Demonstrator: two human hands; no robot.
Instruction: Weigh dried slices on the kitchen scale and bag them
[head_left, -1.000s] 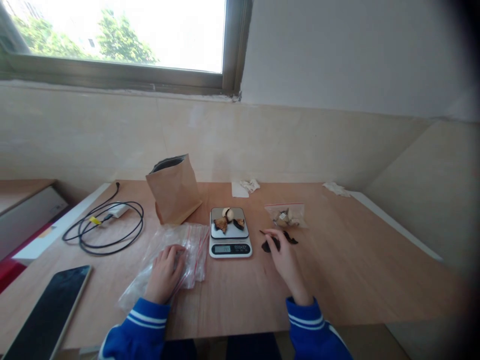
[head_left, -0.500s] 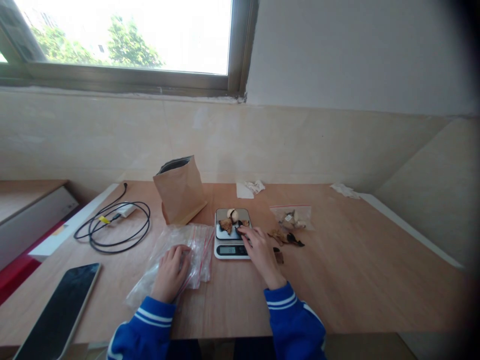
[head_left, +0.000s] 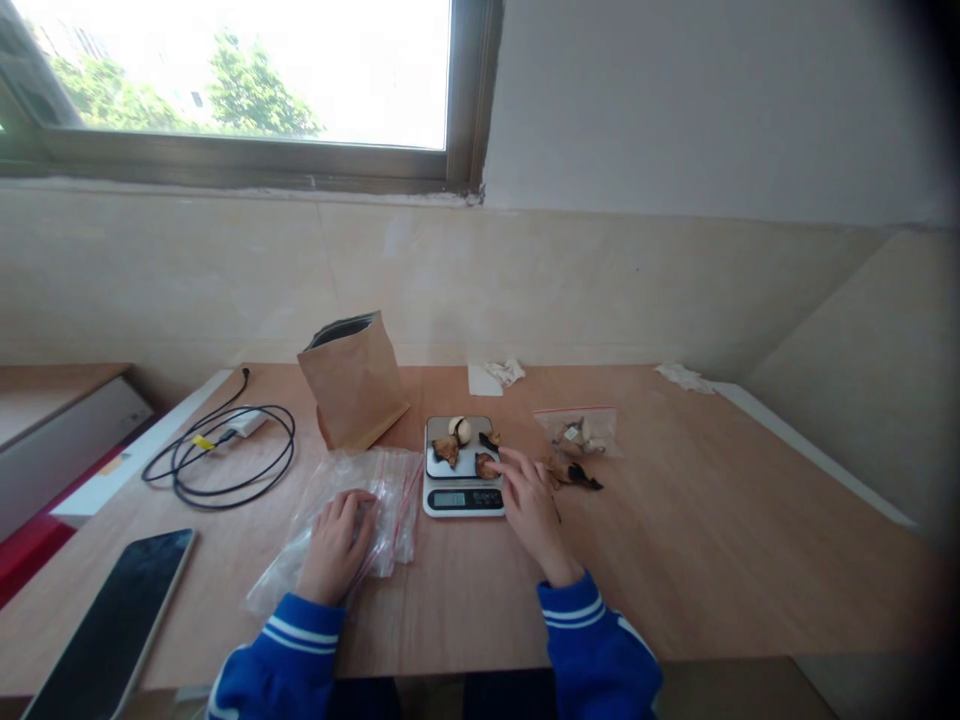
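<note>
A small white kitchen scale [head_left: 462,495] stands at the middle of the wooden table, with brown dried pieces [head_left: 447,449] and a pale round piece [head_left: 460,429] on its steel platform. My right hand [head_left: 532,510] rests beside the scale's right edge, fingertips touching a brown piece [head_left: 487,466] at the platform's corner. Whether the fingers pinch it is unclear. My left hand [head_left: 334,544] lies flat on a stack of clear zip bags [head_left: 390,480] left of the scale. More dark dried pieces [head_left: 573,474] lie on the table right of my right hand.
A brown paper pouch [head_left: 352,380] stands open behind the zip bags. A filled zip bag [head_left: 579,432] lies to the right rear. A coiled black cable [head_left: 217,460] and a phone [head_left: 109,625] lie at left. Crumpled tissues [head_left: 504,372] sit by the wall.
My right hand went from the dark pieces on the table to the scale's platform, and now sits at its right edge with another piece on the platform. My left hand stayed on the bags.
</note>
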